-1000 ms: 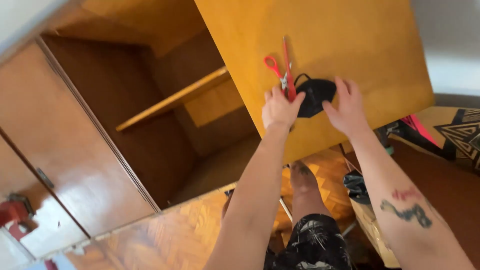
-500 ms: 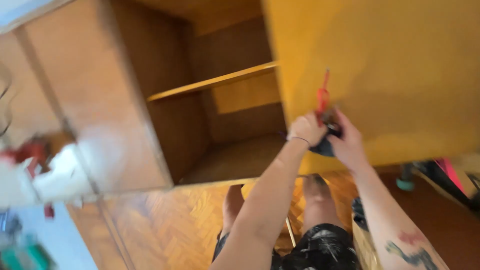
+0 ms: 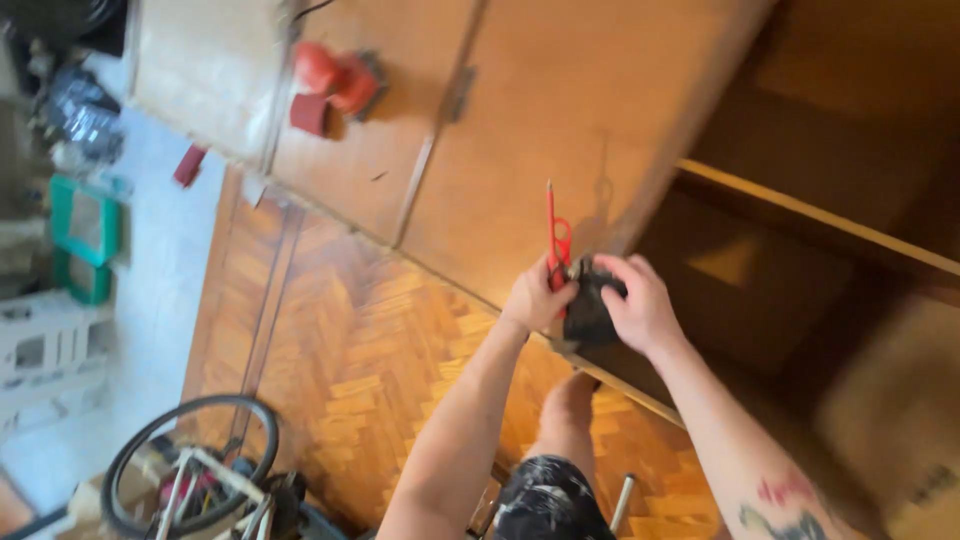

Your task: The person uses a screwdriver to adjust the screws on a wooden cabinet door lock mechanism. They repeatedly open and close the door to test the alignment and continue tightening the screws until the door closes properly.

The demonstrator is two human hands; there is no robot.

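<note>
My left hand (image 3: pixel 538 295) is closed around the handles of red scissors (image 3: pixel 555 235), whose blades point up. My right hand (image 3: pixel 637 305) grips a small black object (image 3: pixel 590 305) held against the left hand; I cannot tell what it is. Both hands are raised in front of a large wooden wardrobe (image 3: pixel 560 110) lying on its side, close to the edge of its open compartment (image 3: pixel 800 270). A light wooden shelf (image 3: pixel 810 215) runs inside that compartment.
Red power tools (image 3: pixel 335 80) lie on the wardrobe's closed doors. The floor is herringbone parquet (image 3: pixel 330 340). A bicycle wheel (image 3: pixel 190 465) lies at the lower left, and a green frame (image 3: pixel 85 240) stands at the far left. My knee (image 3: pixel 570 400) shows below the hands.
The view has swung left, so the closed doors, the red tools and the floor now show. My hands stay together on the scissors and black object, now away from the yellow door panel.
</note>
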